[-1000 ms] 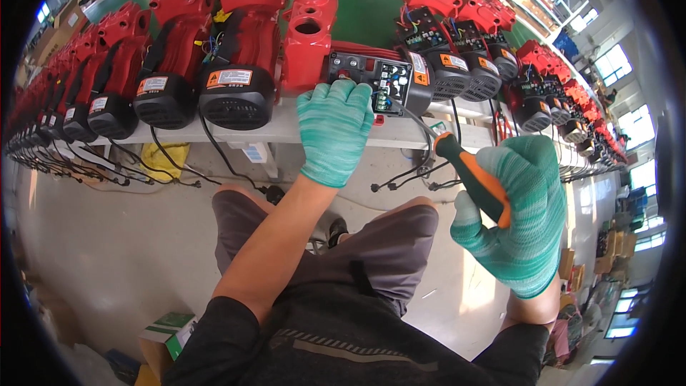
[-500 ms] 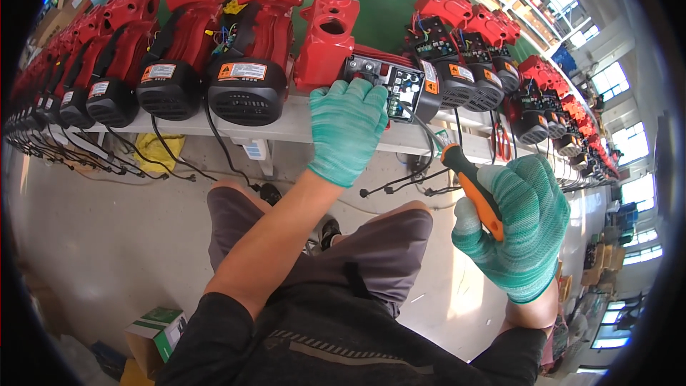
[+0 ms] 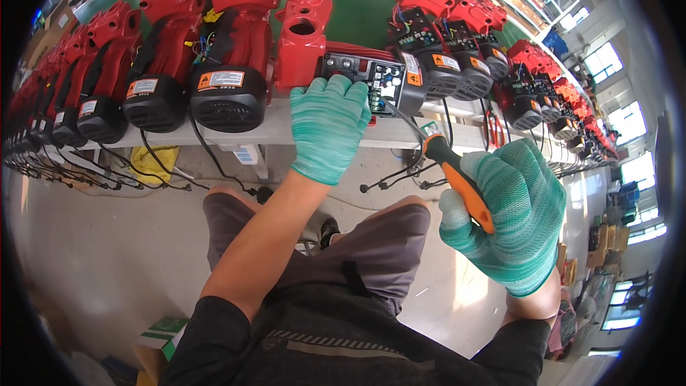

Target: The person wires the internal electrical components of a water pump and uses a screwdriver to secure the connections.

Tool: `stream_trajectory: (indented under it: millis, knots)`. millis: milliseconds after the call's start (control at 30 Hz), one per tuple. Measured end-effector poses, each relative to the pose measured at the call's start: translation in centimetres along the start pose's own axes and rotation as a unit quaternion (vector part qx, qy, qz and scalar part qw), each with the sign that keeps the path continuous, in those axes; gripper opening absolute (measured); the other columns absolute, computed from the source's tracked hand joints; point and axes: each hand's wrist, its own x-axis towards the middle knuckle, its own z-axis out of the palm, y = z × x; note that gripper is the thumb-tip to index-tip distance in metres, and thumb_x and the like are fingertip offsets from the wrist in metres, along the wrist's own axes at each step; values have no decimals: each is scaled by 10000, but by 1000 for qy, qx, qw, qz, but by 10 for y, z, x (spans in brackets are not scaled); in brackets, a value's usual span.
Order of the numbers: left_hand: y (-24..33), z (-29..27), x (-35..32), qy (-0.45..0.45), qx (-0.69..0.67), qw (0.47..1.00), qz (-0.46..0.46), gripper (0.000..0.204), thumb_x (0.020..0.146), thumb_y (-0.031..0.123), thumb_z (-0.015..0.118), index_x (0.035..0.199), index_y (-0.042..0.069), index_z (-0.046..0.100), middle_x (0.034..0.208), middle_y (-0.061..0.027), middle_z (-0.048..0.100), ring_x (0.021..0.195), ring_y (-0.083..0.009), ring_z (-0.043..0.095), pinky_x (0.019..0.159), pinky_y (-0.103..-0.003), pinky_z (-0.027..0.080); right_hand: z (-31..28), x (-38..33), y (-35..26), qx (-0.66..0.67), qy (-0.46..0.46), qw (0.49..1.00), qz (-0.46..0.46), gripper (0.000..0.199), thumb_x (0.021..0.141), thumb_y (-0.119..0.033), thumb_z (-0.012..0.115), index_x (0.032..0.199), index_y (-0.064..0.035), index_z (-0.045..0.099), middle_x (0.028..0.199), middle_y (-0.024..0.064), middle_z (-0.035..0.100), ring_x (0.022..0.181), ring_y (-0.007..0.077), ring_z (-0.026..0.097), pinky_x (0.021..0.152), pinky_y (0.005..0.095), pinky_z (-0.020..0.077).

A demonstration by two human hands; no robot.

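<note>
A red pump [image 3: 304, 43] lies at the bench's front edge, its black control box uncovered so that a circuit board [image 3: 386, 86] shows. My left hand [image 3: 329, 129], in a green knit glove, is closed over the near edge of that box, fingers together and thumb hidden. In my gloved right hand [image 3: 518, 207] is a screwdriver [image 3: 466, 189] with an orange and black handle. Its shaft slants up and left to the board's lower edge; the tip is too small to make out among the parts there.
More red pumps with black motor covers [image 3: 227, 100] line the bench to the left. Others with exposed boards [image 3: 444, 64] stand to the right. Black power cables hang below the bench edge [image 3: 386, 136]. Red-handled scissors [image 3: 494, 131] are by the edge. A yellow cloth [image 3: 153, 166] lies underneath.
The view has shifted a little, so bench and pumps sit slightly further left. Both hands keep their holds, and the screwdriver still points at the same part of the board.
</note>
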Motion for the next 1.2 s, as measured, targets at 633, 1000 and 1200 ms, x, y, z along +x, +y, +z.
stream_trajectory:
  millis: [633, 1000, 1200]
  knots:
    - [15, 3, 8, -20, 51, 997, -56, 186, 793, 187, 776, 938, 153, 664, 910, -42, 612, 866, -279, 613, 798, -475, 416, -1, -1, 3, 10, -10, 1000, -19, 357, 791, -125, 831, 1091, -39, 656, 851, 92, 647, 662, 286, 600, 551, 404, 479]
    - [12, 12, 2, 42, 20, 998, -46, 238, 763, 135, 783, 964, 165, 658, 906, -28, 620, 867, -270, 621, 822, -461, 417, -2, -2, 4, 20, -17, 1000, -12, 343, 801, -143, 833, 1081, -48, 659, 859, 89, 641, 668, 282, 593, 558, 402, 474]
    - [10, 4, 5, 16, 15, 999, -45, 214, 784, 128, 770, 974, 164, 678, 910, -32, 633, 861, -268, 626, 811, -459, 417, -3, -3, 3, 12, -22, 1000, -9, 331, 805, -152, 834, 1067, -49, 659, 851, 88, 625, 671, 284, 593, 569, 405, 477]
